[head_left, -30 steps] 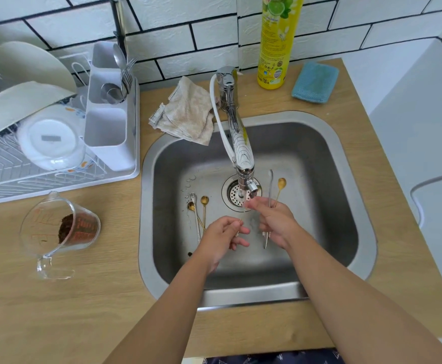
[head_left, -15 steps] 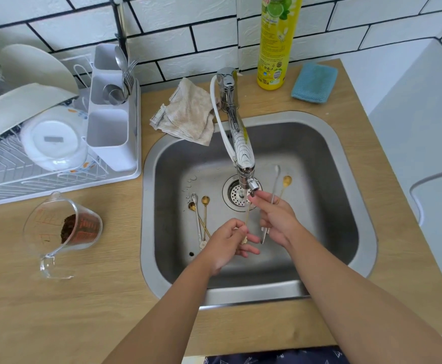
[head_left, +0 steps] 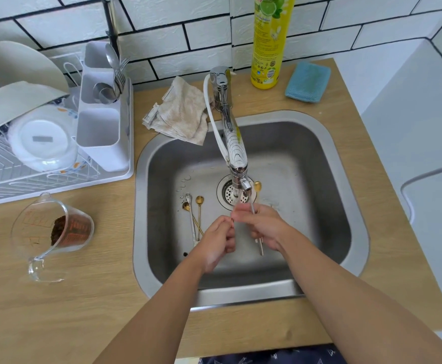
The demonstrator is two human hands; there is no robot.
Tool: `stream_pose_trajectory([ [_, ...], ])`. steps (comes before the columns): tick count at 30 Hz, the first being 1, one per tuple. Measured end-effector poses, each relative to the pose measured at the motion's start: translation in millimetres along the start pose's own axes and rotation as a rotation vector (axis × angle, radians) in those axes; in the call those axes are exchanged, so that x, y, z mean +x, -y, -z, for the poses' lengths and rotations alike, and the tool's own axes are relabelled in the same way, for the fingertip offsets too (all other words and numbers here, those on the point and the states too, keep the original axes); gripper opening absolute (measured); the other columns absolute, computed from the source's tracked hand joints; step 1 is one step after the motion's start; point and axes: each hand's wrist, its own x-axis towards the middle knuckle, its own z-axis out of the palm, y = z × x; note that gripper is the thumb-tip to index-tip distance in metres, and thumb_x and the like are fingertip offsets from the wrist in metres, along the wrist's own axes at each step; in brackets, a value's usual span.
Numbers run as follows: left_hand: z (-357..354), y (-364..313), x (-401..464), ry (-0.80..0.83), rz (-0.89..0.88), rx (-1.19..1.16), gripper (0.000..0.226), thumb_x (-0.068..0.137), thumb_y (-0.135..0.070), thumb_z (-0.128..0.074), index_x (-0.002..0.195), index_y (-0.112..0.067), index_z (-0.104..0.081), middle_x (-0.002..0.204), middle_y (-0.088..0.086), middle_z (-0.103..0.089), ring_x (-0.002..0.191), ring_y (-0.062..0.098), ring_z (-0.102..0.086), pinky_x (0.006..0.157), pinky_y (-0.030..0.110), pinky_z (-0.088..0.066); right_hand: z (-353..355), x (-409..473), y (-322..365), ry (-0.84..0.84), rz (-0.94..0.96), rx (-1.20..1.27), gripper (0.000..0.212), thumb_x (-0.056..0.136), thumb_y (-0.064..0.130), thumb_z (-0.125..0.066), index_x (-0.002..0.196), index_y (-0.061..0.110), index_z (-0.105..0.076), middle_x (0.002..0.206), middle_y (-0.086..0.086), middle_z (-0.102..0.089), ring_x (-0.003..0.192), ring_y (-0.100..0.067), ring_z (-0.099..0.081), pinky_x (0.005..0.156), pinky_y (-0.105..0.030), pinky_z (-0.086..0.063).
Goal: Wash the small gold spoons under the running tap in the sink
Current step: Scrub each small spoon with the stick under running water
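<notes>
Head view: wooden counter (head_left: 83, 311), steel sink (head_left: 306, 158), white tiles (head_left: 162, 40); both hands' fingers (head_left: 243, 214) pinch spoons (head_left: 260, 243).

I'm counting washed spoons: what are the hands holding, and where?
The right hand holds a thin gold spoon by mid-handle. The left hand pinches something thin; it cannot be told what.

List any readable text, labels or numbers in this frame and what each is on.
"700" on the lower label of the yellow bottle; the unit after it is unclear.
Red letters at the bottle's top: cut off, unreadable.
Remaining fine print on the bottle: too small to read.
Red graduation marks on the measuring jug: blurred, unreadable.
Grey sticker on the white bowl in the dish rack: no legible text.
</notes>
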Motion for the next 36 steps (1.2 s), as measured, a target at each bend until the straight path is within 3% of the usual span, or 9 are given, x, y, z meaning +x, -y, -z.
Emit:
stream_pose_trajectory([
  [8,9,-2,-4,0.1,0.225,0.001,0.027,0.087,-0.022,-0.042,0.061,-0.024,-0.038,0.057,-0.003,-0.019,0.046,0.014,-0.011,0.041,0.022,-0.017,4,9,3,-0.204,0.106,0.164,0.028,0.082,0.016,-0.085,0.104,0.027,-0.07,0.063,0.008,-0.061,0.042,-0.007,-0.025,0.038,-0.022,-0.024],
  [11,11,0,-4,0.082,0.299,0.092,0.037,0.092,-0.036,-0.043,0.057,-0.026,-0.034,0.055,-0.004,-0.019,0.045,0.014,-0.01,0.042,0.023,-0.014,2,9,0,-0.236,0.215,0.045,0.014,0.088,0.02,-0.08,0.096,0.026,-0.07,0.067,0.01,-0.071,0.043,-0.002,-0.043,0.041,-0.017,-0.033],
  [14,12,2,-3,0.038,0.361,0.211,0.055,0.094,-0.059,-0.044,0.053,-0.025,-0.032,0.053,-0.004,-0.026,0.043,0.015,-0.022,0.044,0.025,-0.02,-3,5,-1,-0.267,0.313,-0.139,0.02,0.101,0.032,-0.063,0.085,0.022,-0.069,0.082,0.007,-0.08,0.077,0.0,-0.07,0.068,-0.015,-0.046],
  [17,14,2,-3,-0.019,0.349,0.379,0.065,0.087,-0.077,-0.038,0.048,-0.024,-0.036,0.05,-0.001,-0.043,0.043,0.016,-0.041,0.051,0.027,-0.031,-3,4,-3,-0.201,0.309,-0.27,0.022,0.103,0.029,-0.058,0.089,0.022,-0.072,0.084,0.006,-0.081,0.096,-0.009,-0.073,0.087,-0.025,-0.048],
  [21,17,2,-6,-0.175,0.374,0.58,0.079,0.062,-0.1,-0.029,0.052,-0.022,-0.038,0.049,-0.001,-0.047,0.042,0.016,-0.041,0.049,0.025,-0.031,-8,4,-11,-0.086,0.327,-0.348,0.006,0.091,0.02,-0.075,0.088,0.024,-0.072,0.082,0.005,-0.078,0.075,-0.002,-0.067,0.074,-0.016,-0.049],
  [25,17,1,-6,-0.221,0.326,0.546,0.079,0.058,-0.103,-0.034,0.056,-0.023,-0.039,0.047,-0.005,-0.039,0.041,0.013,-0.033,0.047,0.024,-0.027,-9,8,-9,-0.158,0.329,-0.312,0.025,0.099,0.036,-0.065,0.082,0.021,-0.073,0.08,0.008,-0.08,0.086,-0.008,-0.074,0.082,-0.024,-0.052],
  [28,18,-3,-7,-0.19,0.342,0.426,0.072,0.062,-0.098,-0.043,0.056,-0.026,-0.031,0.048,-0.006,-0.031,0.041,0.012,-0.023,0.046,0.024,-0.019,-7,7,-7,-0.086,0.275,-0.243,0.016,0.1,0.032,-0.063,0.093,0.024,-0.075,0.09,0.009,-0.081,0.099,-0.01,-0.072,0.092,-0.027,-0.05],
  [33,18,-6,-7,-0.115,0.37,0.36,0.072,0.065,-0.094,-0.048,0.049,-0.027,-0.028,0.052,-0.006,-0.029,0.044,0.013,-0.018,0.045,0.026,-0.018,-7,4,-6,-0.12,0.32,-0.266,0.023,0.097,0.036,-0.067,0.076,0.029,-0.076,0.083,0.006,-0.08,0.087,-0.006,-0.074,0.085,-0.025,-0.05],
  [36,20,-2,-5,-0.107,0.354,0.307,0.066,0.079,-0.085,-0.045,0.052,-0.027,-0.028,0.054,-0.005,-0.028,0.047,0.014,-0.018,0.047,0.027,-0.019,-8,5,-3,-0.118,0.252,-0.227,0.028,0.106,0.038,-0.054,0.093,0.024,-0.075,0.089,0.01,-0.081,0.09,0.0,-0.072,0.081,-0.02,-0.047],
])
